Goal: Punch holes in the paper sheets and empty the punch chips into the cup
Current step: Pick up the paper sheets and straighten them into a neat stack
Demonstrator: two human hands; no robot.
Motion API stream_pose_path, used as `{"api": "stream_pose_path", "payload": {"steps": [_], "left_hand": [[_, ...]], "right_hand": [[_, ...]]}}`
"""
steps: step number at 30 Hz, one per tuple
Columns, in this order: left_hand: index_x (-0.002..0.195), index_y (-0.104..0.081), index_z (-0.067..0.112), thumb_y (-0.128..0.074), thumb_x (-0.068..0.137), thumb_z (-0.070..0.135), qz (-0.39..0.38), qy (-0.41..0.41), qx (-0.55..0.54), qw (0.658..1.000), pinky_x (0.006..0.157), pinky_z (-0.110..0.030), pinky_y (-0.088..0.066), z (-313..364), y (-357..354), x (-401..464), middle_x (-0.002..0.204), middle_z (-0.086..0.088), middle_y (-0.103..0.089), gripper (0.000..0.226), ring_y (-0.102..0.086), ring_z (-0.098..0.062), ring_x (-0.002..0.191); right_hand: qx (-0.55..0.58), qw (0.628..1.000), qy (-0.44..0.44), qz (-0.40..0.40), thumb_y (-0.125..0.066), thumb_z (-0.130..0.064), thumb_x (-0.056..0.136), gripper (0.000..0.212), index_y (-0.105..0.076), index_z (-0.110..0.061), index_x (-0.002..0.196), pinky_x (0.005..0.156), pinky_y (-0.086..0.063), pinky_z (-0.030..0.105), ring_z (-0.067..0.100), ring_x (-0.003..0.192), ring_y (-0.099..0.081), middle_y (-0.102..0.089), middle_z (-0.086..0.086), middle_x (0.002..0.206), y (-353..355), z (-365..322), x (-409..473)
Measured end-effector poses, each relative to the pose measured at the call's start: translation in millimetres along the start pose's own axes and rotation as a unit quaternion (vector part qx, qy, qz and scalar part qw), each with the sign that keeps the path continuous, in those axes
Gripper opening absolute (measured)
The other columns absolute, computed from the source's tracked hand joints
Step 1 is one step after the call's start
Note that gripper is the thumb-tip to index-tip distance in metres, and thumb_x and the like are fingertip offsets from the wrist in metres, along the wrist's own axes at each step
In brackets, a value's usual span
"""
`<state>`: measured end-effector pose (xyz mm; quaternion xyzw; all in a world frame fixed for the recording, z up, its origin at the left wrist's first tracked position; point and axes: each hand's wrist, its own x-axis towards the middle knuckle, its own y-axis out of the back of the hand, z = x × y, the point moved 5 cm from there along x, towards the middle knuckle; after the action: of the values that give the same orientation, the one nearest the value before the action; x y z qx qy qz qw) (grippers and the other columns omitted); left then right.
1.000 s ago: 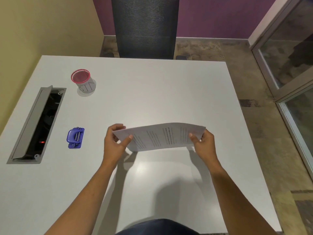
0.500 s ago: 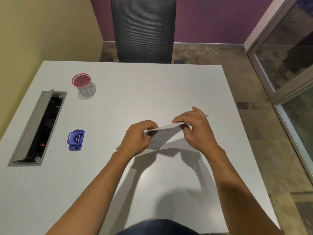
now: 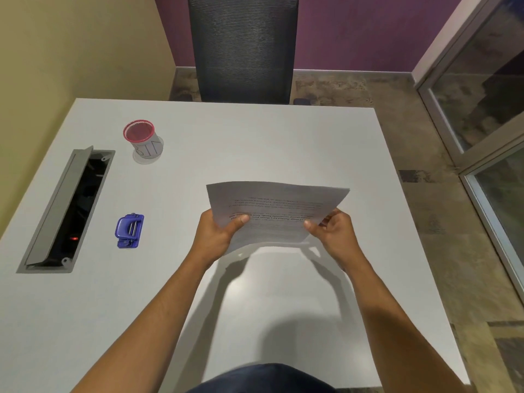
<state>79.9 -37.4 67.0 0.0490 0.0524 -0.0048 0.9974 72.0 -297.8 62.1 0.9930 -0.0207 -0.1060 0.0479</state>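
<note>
I hold the paper sheets (image 3: pixel 276 207) above the white bench (image 3: pixel 255 143) at the centre of the frame, my left hand (image 3: pixel 218 236) pinching the lower left edge and my right hand (image 3: pixel 331 234) the lower right. The blue punch (image 3: pixel 129 230) lies at the left, the red-rimmed cup (image 3: pixel 143 140) stands at the upper left.
</note>
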Motion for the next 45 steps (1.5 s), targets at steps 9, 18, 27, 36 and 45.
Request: {"api": "stream_pose_path", "payload": {"steps": [9, 18, 27, 36, 45], "left_hand": [[0.1, -0.069, 0.028, -0.081, 0.08, 0.011, 0.05, 0.042, -0.003, 0.998, 0.081, -0.023, -0.055, -31, 7, -3, 0.096, 0.01, -0.075, 0.029, -0.071, -0.008, 0.093], [0.095, -0.069, 0.031, -0.076, 0.084, 0.012, 0.069, 0.065, -0.022, 0.995, 0.076, -0.018, -0.052, -35, 4, -3, 0.089, 0.019, -0.076, 0.022, -0.071, 0.0, 0.086], [0.098, -0.075, 0.029, -0.07, 0.088, 0.007, 0.081, 0.061, -0.171, 0.98, 0.092, -0.037, -0.054, -17, -5, -2, 0.105, 0.002, -0.076, 0.024, -0.07, -0.02, 0.103], [0.12, -0.062, 0.022, -0.065, 0.088, 0.004, 0.071, 0.105, -0.322, 0.938, 0.096, -0.045, -0.053, -21, -28, -11, 0.119, -0.003, -0.071, 0.037, -0.067, -0.022, 0.111], [0.114, -0.067, 0.019, -0.079, 0.072, 0.01, 0.098, 0.106, -0.298, 0.944, 0.078, -0.031, -0.058, -37, 7, -16, 0.1, 0.003, -0.075, 0.044, -0.071, -0.014, 0.093]], "right_hand": [[-0.006, 1.0, -0.021, 0.02, -0.067, 0.002, 0.088, 0.033, -0.062, -0.017, 0.114, 0.089, -0.054, 0.023, 0.013, 0.1, -0.067, -0.071, 0.0, 0.108, -17, 23, 0], [-0.024, 0.998, -0.022, 0.053, -0.068, 0.003, 0.087, 0.041, -0.057, -0.021, 0.119, 0.102, -0.048, 0.026, 0.017, 0.115, -0.061, -0.066, -0.005, 0.116, -17, 39, -2], [0.202, 0.963, -0.161, 0.082, -0.068, -0.009, 0.088, 0.085, -0.018, -0.036, 0.151, 0.105, -0.033, 0.038, 0.017, 0.136, -0.042, -0.042, -0.001, 0.151, 10, 90, -20], [0.338, 0.936, -0.099, -0.007, -0.054, 0.005, 0.086, 0.053, -0.048, -0.01, 0.136, 0.108, -0.043, 0.038, 0.024, 0.119, -0.058, -0.065, 0.008, 0.123, -10, 80, -14], [0.225, 0.969, -0.065, 0.078, -0.057, 0.012, 0.089, 0.03, -0.068, -0.01, 0.106, 0.086, -0.056, 0.024, 0.018, 0.098, -0.068, -0.077, -0.001, 0.099, 19, 65, 0]]}}
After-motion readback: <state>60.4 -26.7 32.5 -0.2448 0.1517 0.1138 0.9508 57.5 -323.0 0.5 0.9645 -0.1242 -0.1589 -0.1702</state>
